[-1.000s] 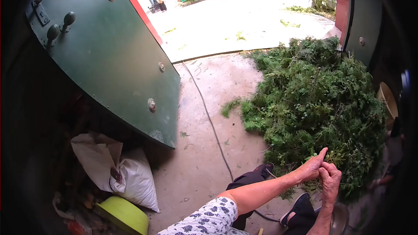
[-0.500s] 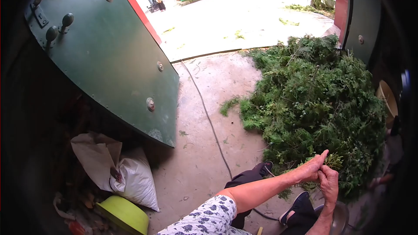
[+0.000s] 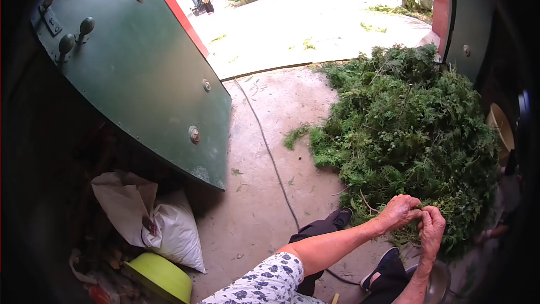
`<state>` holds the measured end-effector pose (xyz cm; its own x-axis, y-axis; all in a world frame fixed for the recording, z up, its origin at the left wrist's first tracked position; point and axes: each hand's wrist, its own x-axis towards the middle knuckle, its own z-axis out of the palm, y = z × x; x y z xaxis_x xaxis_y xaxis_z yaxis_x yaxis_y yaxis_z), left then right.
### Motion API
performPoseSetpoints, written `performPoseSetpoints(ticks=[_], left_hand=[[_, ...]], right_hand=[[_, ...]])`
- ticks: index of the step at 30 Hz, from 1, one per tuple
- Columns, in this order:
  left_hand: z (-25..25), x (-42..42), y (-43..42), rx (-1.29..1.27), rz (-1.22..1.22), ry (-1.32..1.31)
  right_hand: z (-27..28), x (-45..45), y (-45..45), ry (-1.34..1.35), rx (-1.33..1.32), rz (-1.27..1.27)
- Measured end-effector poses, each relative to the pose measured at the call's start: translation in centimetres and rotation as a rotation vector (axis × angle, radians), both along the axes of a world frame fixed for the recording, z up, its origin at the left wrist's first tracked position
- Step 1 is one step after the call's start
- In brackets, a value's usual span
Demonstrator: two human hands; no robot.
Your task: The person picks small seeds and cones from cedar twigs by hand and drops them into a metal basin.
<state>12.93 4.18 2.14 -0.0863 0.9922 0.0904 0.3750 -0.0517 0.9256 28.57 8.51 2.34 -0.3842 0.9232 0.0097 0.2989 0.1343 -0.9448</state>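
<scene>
A large heap of green conifer branches (image 3: 405, 129) with small round cones lies on the floor at the right. At its lower edge my left hand (image 3: 400, 212) is closed on a branch, with a bare brown twig (image 3: 368, 201) sticking out to its left. Close beside it, my right hand (image 3: 432, 226) has its fingers pinched together; what they hold is too small to make out. The fingertips of both hands nearly touch. Below my right forearm is a metal basin (image 3: 440, 281), partly hidden.
A green metal door (image 3: 146, 73) stands open at the left. Below it are a white sack (image 3: 179, 231) and a yellow-green basin (image 3: 160, 277). A cable (image 3: 264, 141) crosses the floor to my feet. Outside stands a distant person (image 3: 205, 1).
My left hand has curled its stretched fingers and turned inward. My right hand has moved slightly right and up. A brown twig now shows left of my left hand.
</scene>
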Motion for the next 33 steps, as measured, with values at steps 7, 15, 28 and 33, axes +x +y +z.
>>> performPoseSetpoints(ticks=[7,15,28,33], left_hand=[[-1.4,0.6,0.3,0.213,0.011,0.296],[-0.3,0.8,-0.1,0.188,0.150,0.165],[2.1,-1.0,-0.1,-0.166,0.116,-0.962],[2.0,-0.4,-0.2,-0.218,0.050,-0.862]], right_hand=[[1.0,-1.7,-1.2,0.046,0.073,-0.005],[-0.4,-1.7,-0.6,0.299,0.046,-0.336],[0.3,-0.2,0.6,0.685,-0.529,-0.243],[1.0,-1.0,-0.2,0.707,-0.515,-0.135]])
